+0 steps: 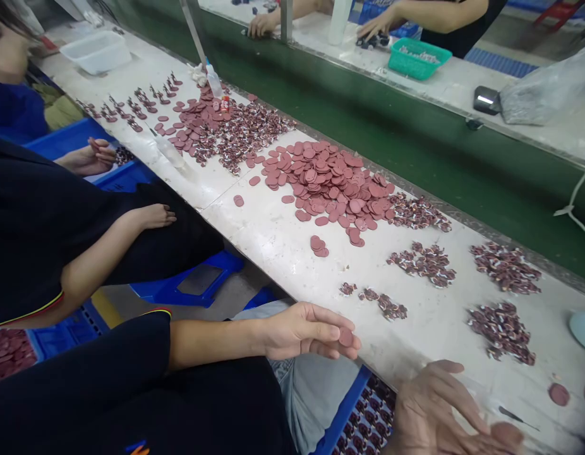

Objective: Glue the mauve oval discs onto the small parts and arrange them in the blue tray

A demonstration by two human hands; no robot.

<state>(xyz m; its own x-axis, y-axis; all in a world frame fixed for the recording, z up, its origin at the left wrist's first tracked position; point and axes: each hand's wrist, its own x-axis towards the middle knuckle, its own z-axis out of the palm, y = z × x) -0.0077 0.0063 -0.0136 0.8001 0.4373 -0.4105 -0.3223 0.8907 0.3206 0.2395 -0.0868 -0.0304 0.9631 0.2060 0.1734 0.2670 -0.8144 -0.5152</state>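
My left hand (304,332) is closed, pinching a small reddish-brown oval disc (345,337) between thumb and fingers just off the table's near edge. At the bottom right, my right hand (439,411) is smeared by motion, with another oval disc (506,435) at its fingertips; that disc is blurred too. Close by lies a thin dark pointed tip (515,417), its other end unclear. Two loose discs, one of them this disc (558,394), lie farther right. Small brown-and-white figure pieces (392,308) form a little cluster beyond my left hand.
A large heap of discs (325,183) covers the table's middle, with piles of figure pieces (503,332) to its right. Left of me sits a co-worker, one hand (153,216) in the lap. A blue crate (342,414) stands below the edge. Across the green belt (416,145), others work.
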